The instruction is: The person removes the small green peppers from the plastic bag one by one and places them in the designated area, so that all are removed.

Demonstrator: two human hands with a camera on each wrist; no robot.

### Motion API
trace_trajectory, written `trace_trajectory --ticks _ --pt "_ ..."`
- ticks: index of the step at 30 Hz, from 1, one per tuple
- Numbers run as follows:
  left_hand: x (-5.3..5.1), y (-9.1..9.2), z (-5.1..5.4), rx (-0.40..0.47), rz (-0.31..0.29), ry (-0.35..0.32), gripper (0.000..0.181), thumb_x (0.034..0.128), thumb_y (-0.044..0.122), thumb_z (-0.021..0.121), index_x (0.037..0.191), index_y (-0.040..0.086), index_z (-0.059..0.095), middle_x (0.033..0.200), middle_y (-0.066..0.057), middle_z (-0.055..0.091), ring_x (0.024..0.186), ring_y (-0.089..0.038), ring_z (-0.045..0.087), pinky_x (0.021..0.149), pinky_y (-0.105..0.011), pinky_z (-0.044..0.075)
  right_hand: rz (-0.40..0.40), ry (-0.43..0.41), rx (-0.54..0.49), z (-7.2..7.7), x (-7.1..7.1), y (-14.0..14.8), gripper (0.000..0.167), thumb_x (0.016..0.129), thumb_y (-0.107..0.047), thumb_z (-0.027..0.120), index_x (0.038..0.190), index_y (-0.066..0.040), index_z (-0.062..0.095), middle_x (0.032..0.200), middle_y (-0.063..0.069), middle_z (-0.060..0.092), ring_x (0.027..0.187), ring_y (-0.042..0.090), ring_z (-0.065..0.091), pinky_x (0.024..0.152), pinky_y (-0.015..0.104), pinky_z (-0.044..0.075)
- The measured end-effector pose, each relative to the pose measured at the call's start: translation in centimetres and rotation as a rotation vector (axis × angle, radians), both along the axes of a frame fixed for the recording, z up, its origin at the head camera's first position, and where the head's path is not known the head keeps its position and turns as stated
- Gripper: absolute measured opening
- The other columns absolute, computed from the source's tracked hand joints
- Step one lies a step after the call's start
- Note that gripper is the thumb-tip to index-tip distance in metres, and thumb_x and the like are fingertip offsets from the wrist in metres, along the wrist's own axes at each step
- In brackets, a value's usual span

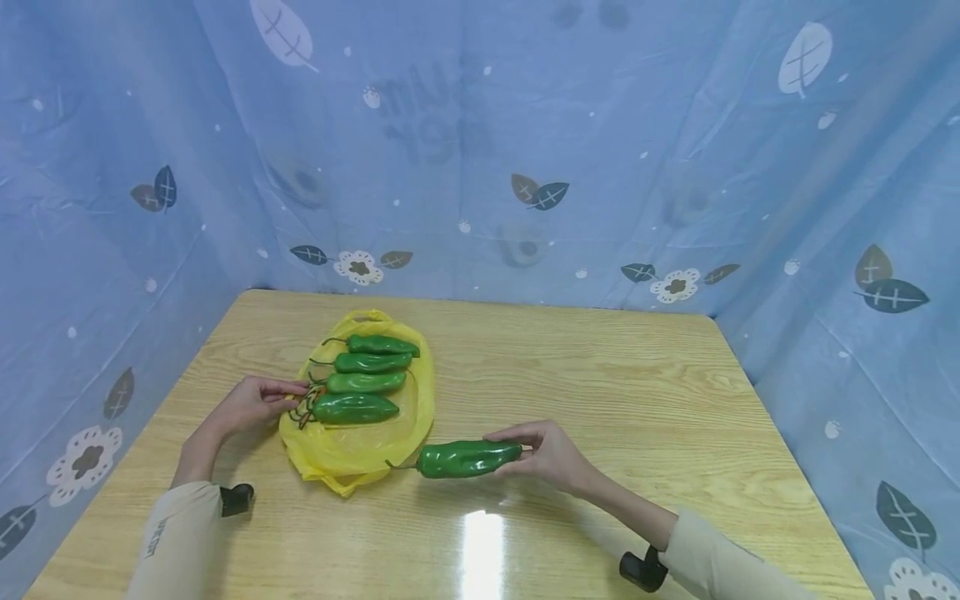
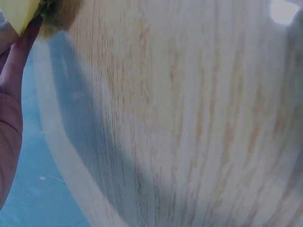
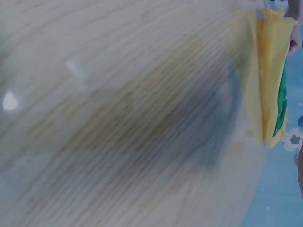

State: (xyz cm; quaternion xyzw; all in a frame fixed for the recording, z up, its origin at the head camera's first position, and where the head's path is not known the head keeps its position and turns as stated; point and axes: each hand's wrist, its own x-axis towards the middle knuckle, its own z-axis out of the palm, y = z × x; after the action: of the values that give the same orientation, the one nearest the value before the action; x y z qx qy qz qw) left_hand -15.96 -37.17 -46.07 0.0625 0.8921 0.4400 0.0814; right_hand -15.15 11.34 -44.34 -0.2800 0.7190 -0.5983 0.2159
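Note:
In the head view my right hand point(image 1: 551, 457) grips a long green pepper point(image 1: 461, 459) by its pointed end, above the table, its stem toward the left. Several more green peppers point(image 1: 366, 382) lie side by side on a yellow plastic bag point(image 1: 422, 392), stems to the left. My left hand point(image 1: 251, 406) is at the bag's left edge, thumb and fingers at the cluster of stems. The left wrist view has its fingers point(image 2: 19, 61) with the yellow bag point(image 2: 20, 14) between them. A pepper point(image 3: 281, 101) shows along the bag in the right wrist view.
The wooden table point(image 1: 585, 375) extends right of the bag and toward the front. A bright reflection lies on its front middle. A blue patterned curtain point(image 1: 480, 150) surrounds the back and sides. Each wrist carries a small black camera point(image 1: 237, 498).

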Motion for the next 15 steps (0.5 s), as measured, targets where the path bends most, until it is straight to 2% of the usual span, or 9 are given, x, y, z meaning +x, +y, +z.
trace_trajectory --ticks 7,15 --pt "-0.1 -0.1 -0.1 0.006 -0.004 0.005 0.028 0.0918 0.010 0.065 0.115 -0.006 0.067 0.131 -0.026 0.054 0.101 -0.002 0.061 0.075 -0.019 0.053 -0.037 -0.020 0.024 -0.3 0.2 1.2 0.044 0.075 -0.001 0.080 0.116 0.006 0.066 0.117 0.024 0.063 0.094 0.017 0.067 0.078 0.030 0.056" --pt "-0.1 0.0 0.0 0.002 -0.009 0.004 0.027 0.0920 0.008 0.064 0.115 -0.006 0.067 0.131 -0.027 0.053 0.106 -0.017 0.063 0.078 -0.020 0.054 -0.067 0.020 0.049 -0.7 -0.2 2.0 0.043 0.076 -0.004 0.080 0.116 0.004 0.067 0.117 0.023 0.064 0.094 0.017 0.067 0.077 0.029 0.056"
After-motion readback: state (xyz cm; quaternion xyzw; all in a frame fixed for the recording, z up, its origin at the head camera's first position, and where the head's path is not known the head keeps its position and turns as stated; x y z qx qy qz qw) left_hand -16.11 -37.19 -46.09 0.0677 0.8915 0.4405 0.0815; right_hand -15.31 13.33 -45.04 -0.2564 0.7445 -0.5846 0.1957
